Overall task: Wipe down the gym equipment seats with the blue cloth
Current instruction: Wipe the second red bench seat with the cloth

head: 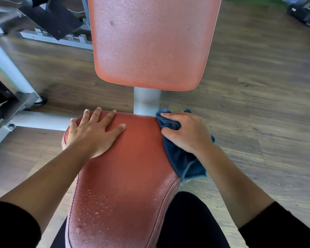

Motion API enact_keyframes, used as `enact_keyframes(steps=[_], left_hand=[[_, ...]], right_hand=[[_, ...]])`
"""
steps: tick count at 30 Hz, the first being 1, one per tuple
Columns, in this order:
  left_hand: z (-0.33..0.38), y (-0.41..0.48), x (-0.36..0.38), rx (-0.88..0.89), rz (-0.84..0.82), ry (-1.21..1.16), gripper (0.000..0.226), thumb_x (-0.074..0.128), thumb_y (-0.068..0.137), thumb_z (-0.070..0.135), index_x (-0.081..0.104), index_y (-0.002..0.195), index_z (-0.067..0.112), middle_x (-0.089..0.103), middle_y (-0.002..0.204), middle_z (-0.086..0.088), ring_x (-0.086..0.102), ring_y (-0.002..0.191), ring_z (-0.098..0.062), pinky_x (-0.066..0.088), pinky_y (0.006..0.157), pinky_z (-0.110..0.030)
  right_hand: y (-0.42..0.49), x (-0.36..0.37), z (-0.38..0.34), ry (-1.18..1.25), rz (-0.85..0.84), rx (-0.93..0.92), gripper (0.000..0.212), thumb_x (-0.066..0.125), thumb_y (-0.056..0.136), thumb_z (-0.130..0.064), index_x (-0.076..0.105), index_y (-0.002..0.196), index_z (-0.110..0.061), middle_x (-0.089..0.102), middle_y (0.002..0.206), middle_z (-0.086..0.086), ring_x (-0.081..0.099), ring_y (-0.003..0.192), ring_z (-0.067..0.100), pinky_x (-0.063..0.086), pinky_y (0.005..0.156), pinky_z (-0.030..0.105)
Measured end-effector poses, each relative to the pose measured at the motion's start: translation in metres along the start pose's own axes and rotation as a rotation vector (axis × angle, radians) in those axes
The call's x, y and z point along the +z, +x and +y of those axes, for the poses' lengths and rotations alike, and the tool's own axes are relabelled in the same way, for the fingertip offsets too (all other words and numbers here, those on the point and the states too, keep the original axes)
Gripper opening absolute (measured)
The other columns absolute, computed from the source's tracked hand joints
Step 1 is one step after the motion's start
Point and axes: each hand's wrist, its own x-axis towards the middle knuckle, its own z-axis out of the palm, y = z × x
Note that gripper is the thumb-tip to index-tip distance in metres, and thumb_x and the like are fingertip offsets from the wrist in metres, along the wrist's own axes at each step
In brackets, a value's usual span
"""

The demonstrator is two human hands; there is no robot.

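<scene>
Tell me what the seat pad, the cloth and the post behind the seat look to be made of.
Seat pad: likely vinyl or faux leather, going by its pebbled grain, sheen and stitched edge seam. Blue cloth: soft woven fabric, perhaps microfibre; it bunches and has a hemmed edge. Post: probably painted metal, smooth and pale grey.

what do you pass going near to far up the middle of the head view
Red seat pad → grey post → red back pad.
</scene>
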Motion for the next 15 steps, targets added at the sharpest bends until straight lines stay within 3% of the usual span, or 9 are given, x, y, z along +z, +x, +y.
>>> enact_keyframes(steps=[5, 15], left_hand=[[0.0, 0.001, 0.0, 0.005, 0.003, -0.004, 0.066, 0.013, 0.085, 0.074, 0.004, 0.146, 0.052, -0.002, 0.16, 0.009, -0.008, 0.147, -0.017, -0.001, 0.118, -0.048], [0.0, 0.004, -0.001, 0.009, 0.013, -0.04, 0.064, 0.02, 0.086, 0.073, 0.011, 0.145, 0.052, 0.004, 0.16, 0.009, -0.004, 0.147, -0.017, 0.0, 0.118, -0.048]], right_hand=[[-0.034, 0.003, -0.006, -0.046, -0.043, -0.16, 0.063, 0.034, 0.068, -0.064, 0.054, 0.126, -0.051, 0.047, 0.14, -0.022, 0.029, 0.139, 0.004, 0.024, 0.114, 0.028], [-0.024, -0.017, 0.026, 0.124, -0.078, -0.199, 0.052, 0.053, 0.07, -0.052, 0.057, 0.122, -0.05, 0.051, 0.134, -0.025, 0.035, 0.135, -0.002, 0.034, 0.11, 0.039]])
